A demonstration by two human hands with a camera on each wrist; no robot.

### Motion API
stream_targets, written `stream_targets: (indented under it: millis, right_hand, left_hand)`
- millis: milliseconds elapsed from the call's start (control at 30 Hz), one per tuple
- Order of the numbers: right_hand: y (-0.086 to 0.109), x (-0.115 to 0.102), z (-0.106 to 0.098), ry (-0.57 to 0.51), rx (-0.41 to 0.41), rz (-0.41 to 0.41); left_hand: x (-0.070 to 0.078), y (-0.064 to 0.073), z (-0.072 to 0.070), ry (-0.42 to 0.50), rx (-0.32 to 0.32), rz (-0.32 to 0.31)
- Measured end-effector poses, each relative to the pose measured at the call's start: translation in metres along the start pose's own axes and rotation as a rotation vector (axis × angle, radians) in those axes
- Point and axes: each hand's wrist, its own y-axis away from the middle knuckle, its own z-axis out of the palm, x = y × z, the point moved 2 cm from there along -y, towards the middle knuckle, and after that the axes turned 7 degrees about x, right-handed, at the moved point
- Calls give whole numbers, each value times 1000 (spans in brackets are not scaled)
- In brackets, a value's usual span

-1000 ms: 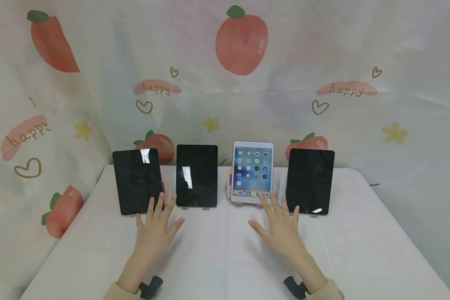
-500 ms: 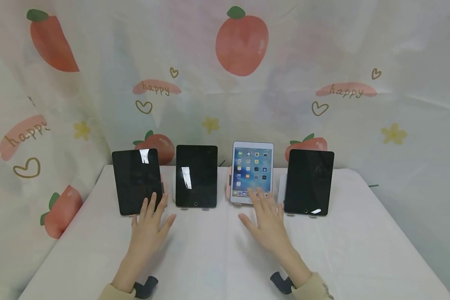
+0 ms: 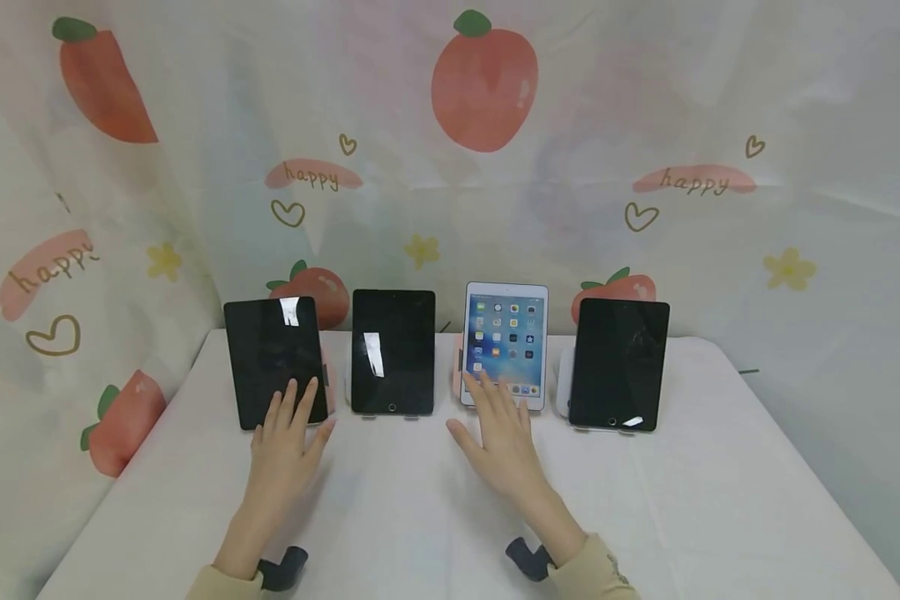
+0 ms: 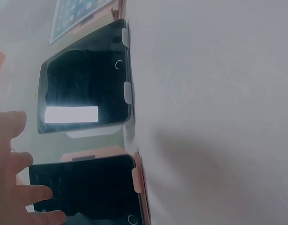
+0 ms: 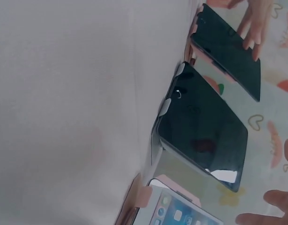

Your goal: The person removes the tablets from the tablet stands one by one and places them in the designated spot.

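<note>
My left hand [image 3: 281, 454] is held with fingers spread in front of the far-left black tablet [image 3: 270, 350], overlapping its lower edge in the head view. My right hand [image 3: 502, 450], fingers also spread, is in front of the white tablet [image 3: 506, 333], whose lit screen shows rows of app icons; the fingers hide its lower left part. Between these two stands a dark-screened black tablet [image 3: 393, 350]. Neither hand holds anything. In the left wrist view, fingers [image 4: 33, 193] reach over the far-left tablet's screen.
Another black tablet [image 3: 621, 362] leans on a stand at the right. Pink holder clips [image 4: 136, 180] grip the far-left tablet's bottom edge. A white cloth [image 3: 412, 508] covers the table, and a fruit-printed curtain [image 3: 555, 225] hangs close behind the row.
Both hands have drifted left, the right one more, from between the white and right-hand tablets to the white one's lower left. The tablets have stayed in place.
</note>
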Motion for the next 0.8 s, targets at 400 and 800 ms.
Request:
stream_targets:
  millis: [400,800]
  right_hand:
    - [-7,-25,16,-72,16,-67]
    - [-25,-41,29,-190,13,-144]
  left_hand:
    - [-15,-2,-3,70,94,-34]
    - [-36,-11,-2,281,184,-127]
